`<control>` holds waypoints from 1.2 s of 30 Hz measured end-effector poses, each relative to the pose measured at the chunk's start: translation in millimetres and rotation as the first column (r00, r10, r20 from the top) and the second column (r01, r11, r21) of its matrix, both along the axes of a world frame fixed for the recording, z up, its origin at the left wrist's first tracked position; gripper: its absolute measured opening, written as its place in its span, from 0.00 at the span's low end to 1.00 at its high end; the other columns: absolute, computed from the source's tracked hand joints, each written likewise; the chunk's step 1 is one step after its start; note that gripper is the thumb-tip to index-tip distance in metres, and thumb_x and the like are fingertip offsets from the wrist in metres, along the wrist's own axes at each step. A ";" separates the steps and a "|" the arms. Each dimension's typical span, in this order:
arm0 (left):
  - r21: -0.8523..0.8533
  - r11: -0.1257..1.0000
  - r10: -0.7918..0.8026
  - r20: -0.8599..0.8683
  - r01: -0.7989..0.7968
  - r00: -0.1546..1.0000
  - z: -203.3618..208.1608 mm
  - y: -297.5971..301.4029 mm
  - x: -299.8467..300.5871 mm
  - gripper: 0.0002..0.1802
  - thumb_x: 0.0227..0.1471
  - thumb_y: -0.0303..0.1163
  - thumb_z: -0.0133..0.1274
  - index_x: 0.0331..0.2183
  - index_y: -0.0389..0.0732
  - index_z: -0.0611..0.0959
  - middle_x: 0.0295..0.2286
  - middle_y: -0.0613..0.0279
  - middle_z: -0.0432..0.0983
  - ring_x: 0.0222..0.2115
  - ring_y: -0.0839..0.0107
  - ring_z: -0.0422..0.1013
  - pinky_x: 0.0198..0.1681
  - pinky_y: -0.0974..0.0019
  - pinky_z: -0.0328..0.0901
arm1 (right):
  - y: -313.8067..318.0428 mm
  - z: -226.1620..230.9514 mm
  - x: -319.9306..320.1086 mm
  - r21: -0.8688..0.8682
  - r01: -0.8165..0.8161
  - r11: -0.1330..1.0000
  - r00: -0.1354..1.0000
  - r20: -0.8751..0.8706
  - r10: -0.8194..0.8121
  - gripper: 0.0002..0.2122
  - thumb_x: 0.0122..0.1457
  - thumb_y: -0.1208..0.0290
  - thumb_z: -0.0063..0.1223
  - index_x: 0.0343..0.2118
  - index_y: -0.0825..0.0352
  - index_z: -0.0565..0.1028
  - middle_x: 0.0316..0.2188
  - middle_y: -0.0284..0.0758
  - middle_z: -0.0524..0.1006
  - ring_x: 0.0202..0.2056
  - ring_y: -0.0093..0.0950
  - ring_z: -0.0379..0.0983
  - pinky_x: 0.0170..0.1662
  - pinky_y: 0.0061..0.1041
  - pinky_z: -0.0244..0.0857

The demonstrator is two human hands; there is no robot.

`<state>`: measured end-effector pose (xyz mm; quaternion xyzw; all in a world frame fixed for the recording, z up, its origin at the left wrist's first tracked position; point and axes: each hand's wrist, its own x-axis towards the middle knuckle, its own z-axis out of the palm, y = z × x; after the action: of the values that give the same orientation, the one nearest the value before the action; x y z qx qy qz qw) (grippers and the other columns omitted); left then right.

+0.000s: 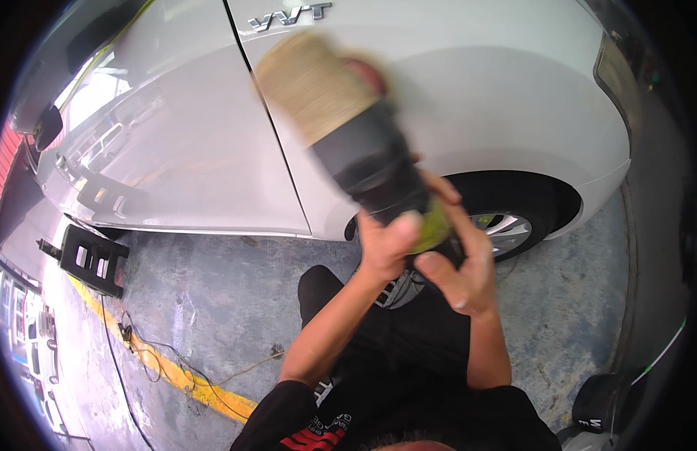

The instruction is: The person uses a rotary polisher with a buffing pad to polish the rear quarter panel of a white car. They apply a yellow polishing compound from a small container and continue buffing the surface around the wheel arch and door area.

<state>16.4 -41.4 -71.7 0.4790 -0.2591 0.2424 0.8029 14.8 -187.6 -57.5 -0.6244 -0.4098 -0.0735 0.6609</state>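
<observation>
Both my hands hold a power polisher (367,154), its dark body tilted up and to the left, with a yellow-green part near my fingers. A wide tan pad-like end (303,86), blurred by motion, tops it, with a red piece at its right side. My left hand (386,244) is wrapped on the tool's lower left. On the other side, my right hand (465,270) closes round its lower end. Behind the tool stands a silver-white car's side panel (498,105); whether the pad touches it I cannot tell.
A black step stool (94,259) stands at the left, beside a yellow floor line (168,370). Cables (142,349) trail over the grey floor (205,301). The car's wheel (510,231) is just right of my hands. A dark vehicle (664,301) borders the right side.
</observation>
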 end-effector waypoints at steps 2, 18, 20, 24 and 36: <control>0.205 0.977 -0.036 -0.090 0.054 0.995 33.4 -20.5 0.3 0.51 0.54 0.67 0.58 0.60 0.34 0.67 0.43 0.45 0.80 0.40 0.63 0.79 0.44 0.61 0.74 | -16.0 -7.3 -3.5 0.166 0.055 0.985 0.995 -0.091 -0.040 0.37 0.61 0.51 0.66 0.63 0.77 0.69 0.49 0.44 0.81 0.45 0.35 0.81 0.52 0.30 0.73; -0.175 0.909 0.369 -0.079 -0.377 0.926 -65.1 96.3 -67.6 0.52 0.67 0.73 0.26 0.63 0.31 0.64 0.39 0.46 0.78 0.42 0.56 0.76 0.52 0.55 0.69 | 105.5 -45.6 -22.3 0.004 -0.483 0.876 0.819 -0.351 0.454 0.25 0.66 0.59 0.64 0.58 0.73 0.75 0.46 0.44 0.83 0.49 0.28 0.78 0.55 0.31 0.70; -0.195 0.888 0.411 -0.071 -0.417 0.909 -85.1 109.0 -92.0 0.49 0.67 0.71 0.33 0.62 0.31 0.66 0.38 0.48 0.78 0.43 0.55 0.75 0.54 0.53 0.69 | 124.5 -71.8 -30.9 -0.041 -0.505 0.862 0.834 -0.282 0.475 0.26 0.65 0.58 0.64 0.58 0.73 0.75 0.47 0.47 0.82 0.52 0.31 0.78 0.57 0.33 0.69; -0.199 0.795 0.561 -0.116 -0.573 0.820 -83.3 134.9 -141.9 0.38 0.68 0.64 0.42 0.52 0.34 0.74 0.33 0.53 0.78 0.37 0.58 0.77 0.50 0.52 0.72 | 141.0 -96.4 -59.5 -0.117 -0.596 0.794 0.790 -0.264 0.554 0.35 0.66 0.48 0.60 0.65 0.73 0.68 0.58 0.56 0.75 0.59 0.48 0.75 0.61 0.41 0.67; -0.151 0.498 0.832 -0.192 -0.854 0.520 -129.2 174.7 -235.5 0.33 0.66 0.56 0.55 0.56 0.38 0.75 0.52 0.53 0.74 0.57 0.58 0.70 0.68 0.50 0.63 | -115.5 -288.9 27.9 -0.162 0.112 0.980 0.937 -0.312 -0.159 0.07 0.57 0.82 0.65 0.29 0.72 0.75 0.27 0.36 0.76 0.31 0.26 0.77 0.37 0.27 0.69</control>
<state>-219.2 133.3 -200.9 0.4602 0.0747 0.6083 0.6424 42.7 -303.1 -346.4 -0.7001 -0.2560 0.0137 0.6664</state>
